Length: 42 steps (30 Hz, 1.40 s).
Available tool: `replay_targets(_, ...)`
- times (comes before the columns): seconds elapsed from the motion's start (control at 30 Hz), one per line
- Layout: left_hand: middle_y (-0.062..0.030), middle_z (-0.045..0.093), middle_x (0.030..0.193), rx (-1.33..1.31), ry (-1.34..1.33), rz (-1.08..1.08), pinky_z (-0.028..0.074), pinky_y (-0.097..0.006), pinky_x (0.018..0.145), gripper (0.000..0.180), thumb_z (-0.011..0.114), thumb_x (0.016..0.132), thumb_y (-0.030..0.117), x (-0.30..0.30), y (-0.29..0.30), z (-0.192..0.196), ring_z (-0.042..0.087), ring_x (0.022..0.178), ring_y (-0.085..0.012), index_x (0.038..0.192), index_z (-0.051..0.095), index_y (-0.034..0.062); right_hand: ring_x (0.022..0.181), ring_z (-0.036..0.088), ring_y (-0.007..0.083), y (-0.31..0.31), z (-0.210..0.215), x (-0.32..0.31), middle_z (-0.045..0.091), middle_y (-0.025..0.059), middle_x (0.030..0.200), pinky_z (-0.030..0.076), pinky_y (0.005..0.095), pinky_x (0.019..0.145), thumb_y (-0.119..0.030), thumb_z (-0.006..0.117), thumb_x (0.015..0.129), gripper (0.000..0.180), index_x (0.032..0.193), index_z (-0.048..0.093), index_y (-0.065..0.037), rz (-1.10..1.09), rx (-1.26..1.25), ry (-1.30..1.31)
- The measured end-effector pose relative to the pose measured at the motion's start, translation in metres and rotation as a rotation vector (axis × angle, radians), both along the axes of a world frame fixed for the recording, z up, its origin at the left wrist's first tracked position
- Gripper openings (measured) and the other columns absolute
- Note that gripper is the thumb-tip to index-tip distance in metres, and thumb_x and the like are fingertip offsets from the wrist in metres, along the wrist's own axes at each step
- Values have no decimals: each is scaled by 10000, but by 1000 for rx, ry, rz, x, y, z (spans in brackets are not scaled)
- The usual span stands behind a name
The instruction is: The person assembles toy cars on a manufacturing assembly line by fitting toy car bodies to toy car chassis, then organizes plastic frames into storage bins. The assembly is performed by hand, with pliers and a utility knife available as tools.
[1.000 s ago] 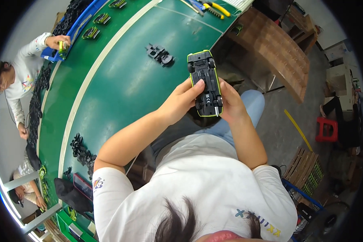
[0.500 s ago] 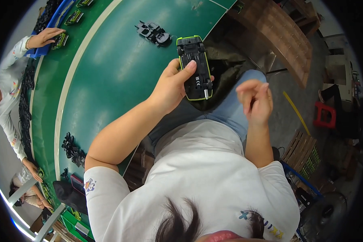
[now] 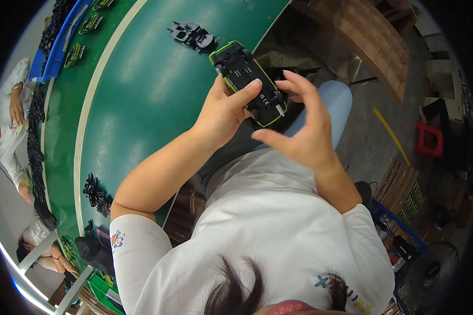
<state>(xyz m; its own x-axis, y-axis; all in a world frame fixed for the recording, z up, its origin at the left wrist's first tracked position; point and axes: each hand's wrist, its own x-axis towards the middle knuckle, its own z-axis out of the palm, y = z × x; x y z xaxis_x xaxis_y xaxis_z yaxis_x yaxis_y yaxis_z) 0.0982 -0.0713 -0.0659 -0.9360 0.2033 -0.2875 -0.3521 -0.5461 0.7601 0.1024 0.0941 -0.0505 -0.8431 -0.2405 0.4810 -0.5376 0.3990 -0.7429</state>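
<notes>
"One green table [image 3: 131,121], nine to twelve o'clock. Else?"

"Red stool [image 3: 421,139] at three. Left hand [image 3: 220,113] closed around the car [image 3: 240,72], underside up, at twelve; right hand [image 3: 309,137] half open, seemingly empty, near it."

"Advice?"

"I'd brace it firmly left, leaving the right free to work."

Past the left hand [image 3: 219,116], there is passing room over the table [image 3: 134,110] left of the toy car [image 3: 242,70], but a grey frame [image 3: 192,37] obstructs above-left.
</notes>
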Motion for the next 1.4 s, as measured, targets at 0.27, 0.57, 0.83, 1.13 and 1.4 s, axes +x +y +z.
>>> replay_targets(0.27,-100,595,951,3,-8,30,545,-329,698,323,656,815,100,6,-2,20,629,835,-190,1067,475,14,890,612,239,-18,-8,5,614,109,1007,493,318,775,-124,831,547,789,1223,430,-50,-107,-30,28)
replay_targets(0.57,-138,574,1125,-117,118,24,498,-328,833,354,602,806,8,6,-1,15,580,1020,-216,1129,461,43,914,613,234,0,-3,-4,622,101,997,491,312,789,-80,834,518,778,1186,437,-55,2,-29,55)
replay_targets(0.83,-145,574,1127,-250,202,74,478,-318,853,392,607,787,-36,4,0,11,569,1025,-208,1138,452,42,905,624,210,2,-8,-11,624,88,980,497,300,784,-64,843,512,701,1088,444,-49,44,71,56)
replay_targets(1.13,-147,587,1086,-274,128,90,480,-313,845,381,614,779,-46,-3,1,9,587,981,-205,1118,457,24,903,621,228,1,-23,-19,616,115,974,506,313,773,-52,834,503,629,993,440,-62,55,-1,106)
replay_targets(1.4,-148,586,1089,-275,200,163,471,-312,856,394,618,776,-48,-6,3,5,574,1001,-199,1127,454,26,901,625,210,-8,-20,-14,623,110,982,505,287,790,-39,834,528,641,1026,430,-43,-50,-16,50)
